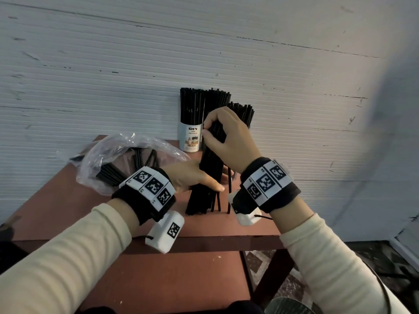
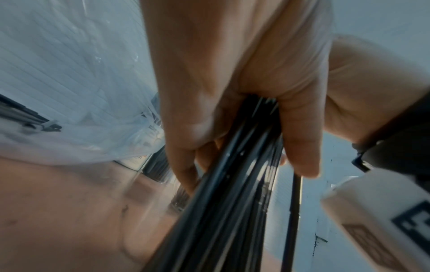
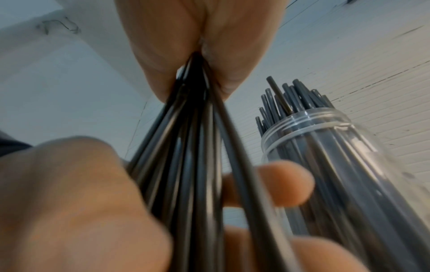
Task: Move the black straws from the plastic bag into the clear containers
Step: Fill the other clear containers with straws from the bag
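Note:
A bundle of black straws (image 1: 208, 191) stands upright on the red-brown table (image 1: 147, 225), its lower ends fanned out. My right hand (image 1: 213, 132) grips the bundle near its top. Lower down, my left hand (image 1: 213, 180) wraps round it, thumb in front and fingers behind. One straw (image 1: 229, 193) stands slightly apart on the right. The clear plastic bag (image 1: 127, 155) lies to the left with more straws inside. Three clear containers packed with straws stand at the back: a labelled one (image 1: 191, 132), a middle one (image 1: 217, 98) and a right one (image 1: 243, 114). In the right wrist view, that container (image 3: 337, 156) is beside the bundle (image 3: 193, 165).
A white ribbed wall (image 1: 204, 53) rises right behind the containers. The table's right edge (image 1: 269, 223) lies under my right wrist, with patterned floor (image 1: 272, 268) beyond. A lower shelf (image 1: 170, 279) sits under the tabletop.

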`<act>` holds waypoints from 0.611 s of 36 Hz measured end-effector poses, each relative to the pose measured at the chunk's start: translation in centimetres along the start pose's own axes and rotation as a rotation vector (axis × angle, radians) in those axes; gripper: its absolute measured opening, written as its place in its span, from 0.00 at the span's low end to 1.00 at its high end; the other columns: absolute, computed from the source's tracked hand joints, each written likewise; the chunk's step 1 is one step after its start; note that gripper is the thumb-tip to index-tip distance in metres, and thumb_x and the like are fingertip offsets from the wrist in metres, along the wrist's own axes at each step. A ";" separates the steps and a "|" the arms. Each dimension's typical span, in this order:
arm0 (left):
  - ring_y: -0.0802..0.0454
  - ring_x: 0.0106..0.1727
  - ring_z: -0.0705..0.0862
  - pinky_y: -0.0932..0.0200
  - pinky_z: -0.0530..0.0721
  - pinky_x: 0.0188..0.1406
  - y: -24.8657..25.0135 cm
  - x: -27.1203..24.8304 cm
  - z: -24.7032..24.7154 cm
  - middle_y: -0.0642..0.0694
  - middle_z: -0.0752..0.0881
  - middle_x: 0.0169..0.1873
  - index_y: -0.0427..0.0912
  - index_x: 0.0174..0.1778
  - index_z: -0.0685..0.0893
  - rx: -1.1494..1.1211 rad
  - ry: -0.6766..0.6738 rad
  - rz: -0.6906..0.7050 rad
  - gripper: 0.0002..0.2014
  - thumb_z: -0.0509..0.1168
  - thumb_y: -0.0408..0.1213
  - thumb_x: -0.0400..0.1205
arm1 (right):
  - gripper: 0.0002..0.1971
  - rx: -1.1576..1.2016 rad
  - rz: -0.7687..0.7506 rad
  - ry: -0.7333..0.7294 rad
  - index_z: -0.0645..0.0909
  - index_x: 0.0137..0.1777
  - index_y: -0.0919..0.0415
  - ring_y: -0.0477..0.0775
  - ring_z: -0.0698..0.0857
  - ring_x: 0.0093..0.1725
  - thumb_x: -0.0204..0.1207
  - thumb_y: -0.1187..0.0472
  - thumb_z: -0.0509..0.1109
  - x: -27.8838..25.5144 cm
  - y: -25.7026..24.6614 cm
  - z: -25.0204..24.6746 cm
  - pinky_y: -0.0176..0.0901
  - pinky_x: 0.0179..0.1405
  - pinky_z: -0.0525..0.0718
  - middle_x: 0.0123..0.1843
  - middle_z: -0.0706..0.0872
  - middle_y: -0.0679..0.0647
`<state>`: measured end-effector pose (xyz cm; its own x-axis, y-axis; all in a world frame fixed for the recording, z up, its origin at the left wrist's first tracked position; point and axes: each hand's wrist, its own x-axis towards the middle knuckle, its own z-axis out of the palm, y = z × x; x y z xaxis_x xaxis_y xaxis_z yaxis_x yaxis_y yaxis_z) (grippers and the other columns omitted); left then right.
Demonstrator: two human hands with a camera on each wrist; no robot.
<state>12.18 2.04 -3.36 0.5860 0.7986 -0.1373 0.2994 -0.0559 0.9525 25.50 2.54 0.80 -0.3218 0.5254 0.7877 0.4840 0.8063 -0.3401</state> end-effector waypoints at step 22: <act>0.52 0.51 0.85 0.57 0.81 0.60 -0.8 1.0 -0.5 0.44 0.86 0.45 0.40 0.49 0.85 -0.003 0.196 0.020 0.05 0.72 0.31 0.79 | 0.05 -0.034 0.019 -0.038 0.83 0.52 0.62 0.34 0.77 0.50 0.76 0.65 0.71 0.4 0.6 0.2 0.24 0.56 0.73 0.50 0.80 0.45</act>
<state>12.22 3.18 -4.13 0.4340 0.8987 -0.0634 0.2866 -0.0710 0.9554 25.52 3.32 0.84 -0.3425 0.5512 0.7608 0.5174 0.7866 -0.3370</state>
